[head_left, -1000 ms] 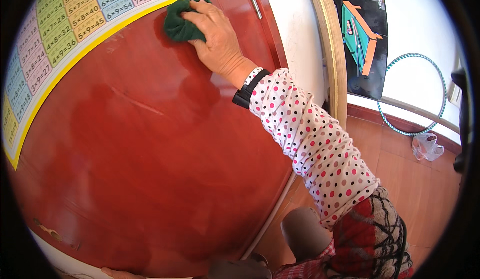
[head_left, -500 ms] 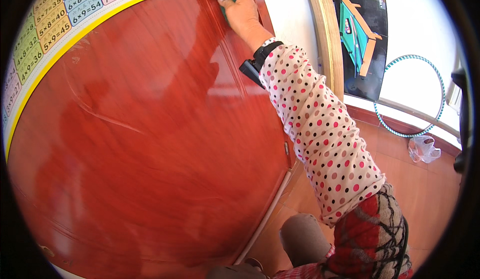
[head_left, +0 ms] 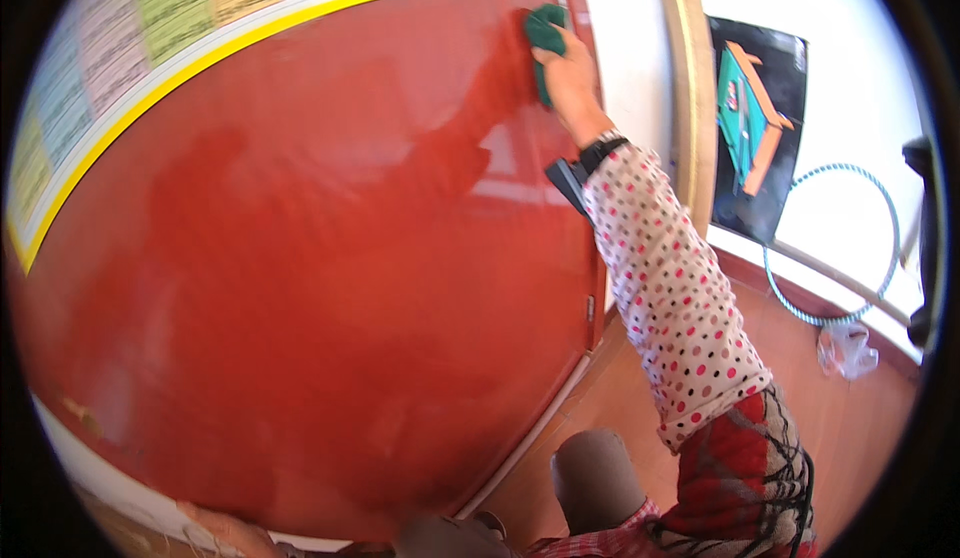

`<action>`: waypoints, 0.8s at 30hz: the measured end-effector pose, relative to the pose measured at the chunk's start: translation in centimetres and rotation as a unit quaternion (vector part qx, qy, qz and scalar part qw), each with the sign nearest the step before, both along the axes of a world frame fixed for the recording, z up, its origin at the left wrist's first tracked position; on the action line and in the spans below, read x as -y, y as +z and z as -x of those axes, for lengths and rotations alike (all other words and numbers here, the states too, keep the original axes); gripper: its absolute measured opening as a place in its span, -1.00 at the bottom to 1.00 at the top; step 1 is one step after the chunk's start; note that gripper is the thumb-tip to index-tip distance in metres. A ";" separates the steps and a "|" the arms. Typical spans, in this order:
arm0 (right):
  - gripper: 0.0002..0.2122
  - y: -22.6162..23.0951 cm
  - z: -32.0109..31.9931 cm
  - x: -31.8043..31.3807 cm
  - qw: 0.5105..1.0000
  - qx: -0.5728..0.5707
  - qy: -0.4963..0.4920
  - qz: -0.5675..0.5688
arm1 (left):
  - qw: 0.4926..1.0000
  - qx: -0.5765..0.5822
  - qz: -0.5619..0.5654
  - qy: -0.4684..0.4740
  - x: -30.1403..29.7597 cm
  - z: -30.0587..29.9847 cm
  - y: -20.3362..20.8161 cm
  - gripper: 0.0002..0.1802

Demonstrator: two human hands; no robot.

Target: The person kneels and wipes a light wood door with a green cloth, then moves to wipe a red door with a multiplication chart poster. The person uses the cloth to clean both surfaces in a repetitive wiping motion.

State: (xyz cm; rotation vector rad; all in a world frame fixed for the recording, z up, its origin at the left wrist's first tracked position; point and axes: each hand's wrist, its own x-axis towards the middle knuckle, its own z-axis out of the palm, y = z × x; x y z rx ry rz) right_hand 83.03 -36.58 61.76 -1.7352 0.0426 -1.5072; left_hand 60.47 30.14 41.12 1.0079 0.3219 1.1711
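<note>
My right hand (head_left: 572, 78) is closed on a dark green cloth (head_left: 545, 43), pressing it to the glossy red door (head_left: 380, 288). The cloth sits high up near the door's right edge, beside the corner of a poster. A black band with a small dark device (head_left: 570, 183) circles that wrist, and a dotted sleeve covers the forearm. Low on the left, my left hand (head_left: 225, 530) shows in part against the door's pale edge. Its fingers are blurred, so I cannot tell whether they grip it.
A yellow-bordered chart of coloured boxes (head_left: 190, 33) hangs on the door. Right of it stands a wooden frame (head_left: 690, 88). Beyond are a toy pool table (head_left: 760, 123) on a black panel, a striped hoop (head_left: 890, 248) and a clear plastic bag (head_left: 848, 350) on the tiled floor.
The view has shifted, and the door, chart and toy table appear elsewhere in it. My right hand and the cloth now sit lower along the door's right edge. My left hand has come into view.
</note>
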 end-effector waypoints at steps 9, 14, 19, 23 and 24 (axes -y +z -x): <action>-0.52 1.7 4.4 -10.1 0.987 0.117 -0.061 0.093 | 0.990 -0.052 -0.121 -0.050 0.6 -1.2 0.7 -0.08; -0.52 4.0 7.5 -17.8 0.975 0.174 -0.038 0.134 | 0.988 -0.018 -0.123 -0.094 2.6 -0.9 3.8 -0.17; -0.53 6.2 11.2 -23.8 0.959 0.214 -0.013 0.183 | 0.980 -0.013 -0.181 -0.086 3.9 -0.2 4.7 -0.20; -0.50 7.9 13.5 -28.5 0.939 0.243 0.007 0.243 | 0.978 -0.013 -0.191 -0.077 4.9 0.5 4.8 -0.20; -0.50 8.3 13.9 -29.6 0.934 0.251 -0.004 0.255 | 0.975 -0.023 -0.208 -0.073 5.3 0.7 4.9 -0.21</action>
